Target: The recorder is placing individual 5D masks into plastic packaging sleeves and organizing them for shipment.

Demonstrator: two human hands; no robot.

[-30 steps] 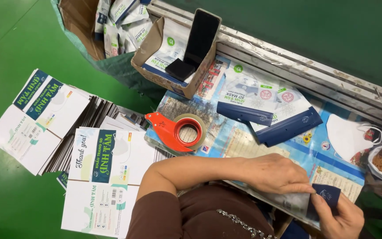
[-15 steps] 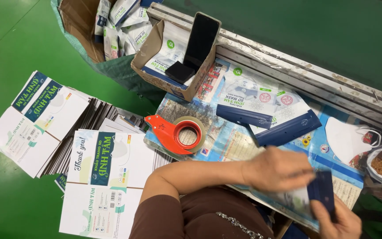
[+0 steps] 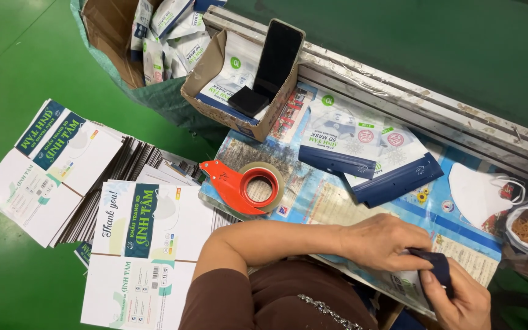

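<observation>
Cluttered worktable (image 3: 362,201), both hands' fingers (image 3: 407,247) pinched shut on dark blue mask (image 3: 440,269)

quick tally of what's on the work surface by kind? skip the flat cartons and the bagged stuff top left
Dark blue strips: 3, two lying, one held by left hand and right hand at
Tape dispenser: 1
Phone: 1
White mask: 1
Cardboard tray: 1
Total: 7

White mask pkgs (image 3: 362,131), dark phone screen (image 3: 278,58)
</observation>
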